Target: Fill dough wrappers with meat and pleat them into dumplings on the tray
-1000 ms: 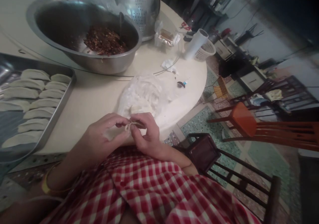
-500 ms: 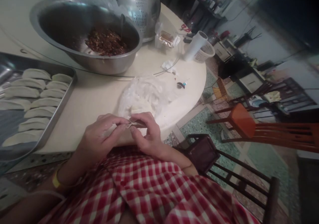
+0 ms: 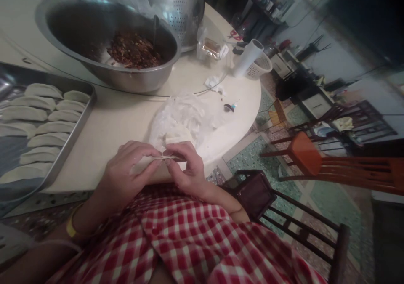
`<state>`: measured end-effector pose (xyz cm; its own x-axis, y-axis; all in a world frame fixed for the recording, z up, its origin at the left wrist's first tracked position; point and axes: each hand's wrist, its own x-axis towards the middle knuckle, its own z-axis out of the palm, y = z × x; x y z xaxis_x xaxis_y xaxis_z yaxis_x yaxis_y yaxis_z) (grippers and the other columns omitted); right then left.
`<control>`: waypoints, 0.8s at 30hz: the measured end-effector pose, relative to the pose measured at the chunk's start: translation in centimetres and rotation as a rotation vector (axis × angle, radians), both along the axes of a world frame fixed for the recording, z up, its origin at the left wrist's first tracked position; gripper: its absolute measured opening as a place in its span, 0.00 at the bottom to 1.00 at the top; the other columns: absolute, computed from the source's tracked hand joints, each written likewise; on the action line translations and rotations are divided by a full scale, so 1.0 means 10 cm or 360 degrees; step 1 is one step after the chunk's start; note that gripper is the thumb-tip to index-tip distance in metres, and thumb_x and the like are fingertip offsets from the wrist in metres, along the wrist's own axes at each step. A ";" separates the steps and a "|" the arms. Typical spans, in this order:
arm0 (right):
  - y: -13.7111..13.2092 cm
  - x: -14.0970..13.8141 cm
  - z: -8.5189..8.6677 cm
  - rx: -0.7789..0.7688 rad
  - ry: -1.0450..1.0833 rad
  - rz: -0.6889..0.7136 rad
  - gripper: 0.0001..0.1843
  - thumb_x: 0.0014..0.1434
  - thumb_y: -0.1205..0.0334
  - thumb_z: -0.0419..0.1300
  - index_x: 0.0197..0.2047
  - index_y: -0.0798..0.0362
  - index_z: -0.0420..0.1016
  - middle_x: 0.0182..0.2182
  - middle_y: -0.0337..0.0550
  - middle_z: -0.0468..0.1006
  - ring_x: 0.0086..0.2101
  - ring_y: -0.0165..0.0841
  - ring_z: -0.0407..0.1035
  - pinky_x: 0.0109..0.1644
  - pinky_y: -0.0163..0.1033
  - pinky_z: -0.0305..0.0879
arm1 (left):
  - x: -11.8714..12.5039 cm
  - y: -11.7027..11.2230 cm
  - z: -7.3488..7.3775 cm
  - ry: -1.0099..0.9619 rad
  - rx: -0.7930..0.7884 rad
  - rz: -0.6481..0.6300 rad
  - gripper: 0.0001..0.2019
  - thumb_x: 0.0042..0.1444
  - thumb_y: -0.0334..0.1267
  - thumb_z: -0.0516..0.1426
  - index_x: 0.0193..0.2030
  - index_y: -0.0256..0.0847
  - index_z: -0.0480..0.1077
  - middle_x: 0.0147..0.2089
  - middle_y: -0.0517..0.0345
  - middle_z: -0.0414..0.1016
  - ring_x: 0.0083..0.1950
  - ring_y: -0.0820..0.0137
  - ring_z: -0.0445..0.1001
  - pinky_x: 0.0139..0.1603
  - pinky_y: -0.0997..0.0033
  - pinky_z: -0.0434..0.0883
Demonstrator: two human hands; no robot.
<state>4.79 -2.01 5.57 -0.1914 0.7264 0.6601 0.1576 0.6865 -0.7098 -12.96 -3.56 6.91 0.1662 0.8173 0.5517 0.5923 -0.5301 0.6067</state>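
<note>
Bench, cream, curved-edged [image 3: 116, 124]. Tray, rectangular, grey metal [image 3: 8, 150], bearing pale crescent dumplings [image 3: 49, 140]. Left hand [image 3: 126, 165] and right hand [image 3: 188, 168]: low, fingers curled inward, thumbs and forefingers pinching one thin, pale dough piece [image 3: 163, 157] between them, at the bench's near edge. Pinch best kept light, even, dough edges aligned without gaps.

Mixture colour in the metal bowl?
Mixture: dark reddish-brown, best seen in the head view.
</note>
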 end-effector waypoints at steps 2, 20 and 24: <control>0.01 0.00 0.00 -0.0006 -0.0022 0.0025 0.16 0.65 0.66 0.59 0.55 0.44 0.72 0.39 0.40 0.81 0.37 0.33 0.75 0.43 0.41 0.78 | -0.01 -0.01 0.00 0.0011 0.0033 0.0017 0.02 0.64 0.36 0.59 0.39 0.49 0.71 0.37 0.62 0.80 0.39 0.66 0.78 0.43 0.63 0.72; 0.04 0.01 0.00 -0.0081 -0.0055 0.0095 0.21 0.61 0.66 0.58 0.57 0.44 0.70 0.48 0.46 0.80 0.47 0.38 0.77 0.48 0.42 0.80 | 0.03 -0.01 -0.01 -0.0055 -0.0001 0.0043 0.03 0.65 0.36 0.58 0.39 0.49 0.71 0.38 0.65 0.79 0.40 0.69 0.78 0.44 0.67 0.75; 0.04 0.01 -0.03 -0.0333 0.0082 0.0198 0.18 0.64 0.60 0.61 0.57 0.46 0.70 0.48 0.48 0.80 0.46 0.36 0.77 0.49 0.39 0.80 | 0.05 0.00 -0.01 -0.0028 0.0101 0.0132 0.04 0.65 0.36 0.58 0.37 0.47 0.71 0.36 0.64 0.78 0.40 0.69 0.78 0.44 0.66 0.74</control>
<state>4.90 -1.62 5.25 -0.2579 0.8210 0.5093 0.0406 0.5359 -0.8433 -12.50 -3.52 6.77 0.0890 0.7913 0.6049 0.6253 -0.5171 0.5845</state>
